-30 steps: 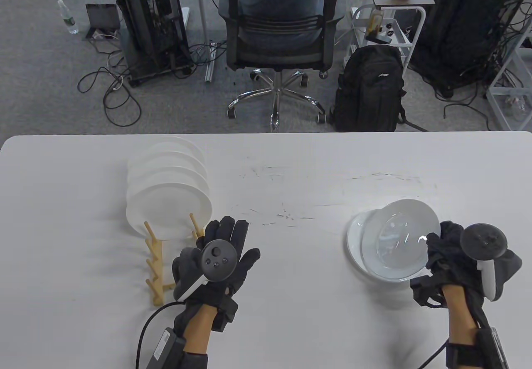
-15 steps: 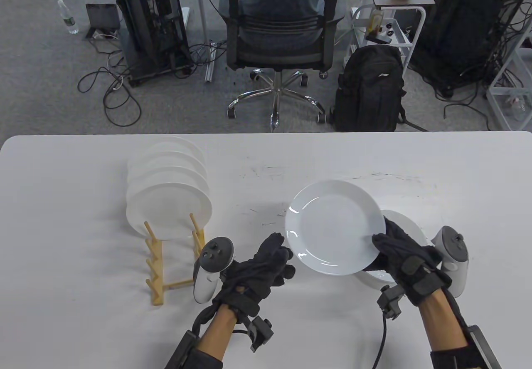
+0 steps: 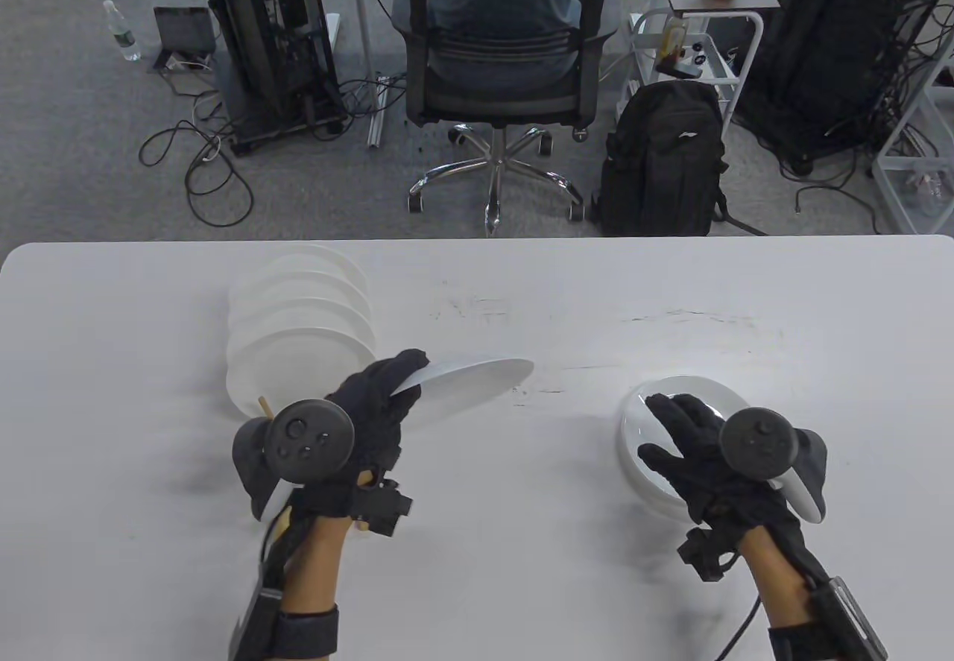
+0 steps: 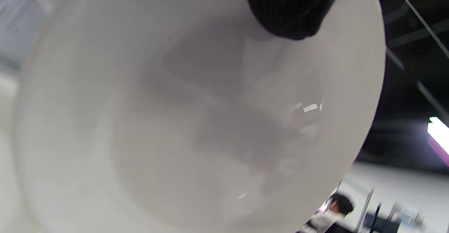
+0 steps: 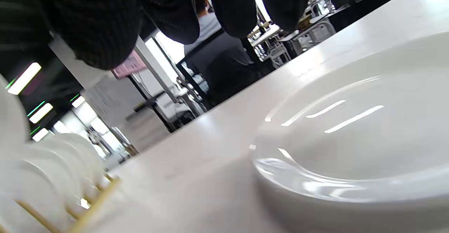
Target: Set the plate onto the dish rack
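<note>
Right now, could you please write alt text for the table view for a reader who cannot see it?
A gloved left hand holds a white plate by its rim, tilted near edge-on, beside a wooden dish rack already holding a row of white plates. The right hand hovers over or rests on a stack of plates on the white table.

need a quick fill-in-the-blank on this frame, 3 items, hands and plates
1. The plate in the air is held by the ____ hand.
2. The right hand is above the plate stack with its fingers ____.
3. The dish rack already holds ____ plates.

Missing words: left; spread; white
</note>
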Tool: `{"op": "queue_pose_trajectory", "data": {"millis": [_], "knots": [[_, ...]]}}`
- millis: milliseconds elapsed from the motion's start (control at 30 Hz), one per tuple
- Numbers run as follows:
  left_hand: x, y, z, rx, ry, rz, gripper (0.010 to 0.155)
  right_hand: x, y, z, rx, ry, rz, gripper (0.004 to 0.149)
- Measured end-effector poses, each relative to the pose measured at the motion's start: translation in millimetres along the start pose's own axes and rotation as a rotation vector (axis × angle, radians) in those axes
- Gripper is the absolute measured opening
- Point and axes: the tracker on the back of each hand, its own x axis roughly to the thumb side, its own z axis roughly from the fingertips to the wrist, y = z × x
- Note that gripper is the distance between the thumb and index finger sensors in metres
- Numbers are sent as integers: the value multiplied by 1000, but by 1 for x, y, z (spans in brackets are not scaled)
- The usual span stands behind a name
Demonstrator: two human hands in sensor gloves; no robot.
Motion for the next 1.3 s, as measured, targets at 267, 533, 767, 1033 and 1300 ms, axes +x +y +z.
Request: {"op": "queue_pose_trajectory", "data": {"millis": [267,533,767,1033,1300], "knots": [[-32,26,-24,-130,-15,-433,45,-18,8,-6,75,82,-31,74],[-82,-17,-34,-335,89,-509,44,-25,10,-8,111,110,-73,76],[-103,-45,-40,-480,144,-519,44,-26,10,-7,126,123,-74,76],[-93,-34,-37,-495,269,-517,54,-25,10,-8,132,128,-73,76],[-30,-18,-5,-268,241,-265,71,-26,12,-8,152,140,-70,77]]}}
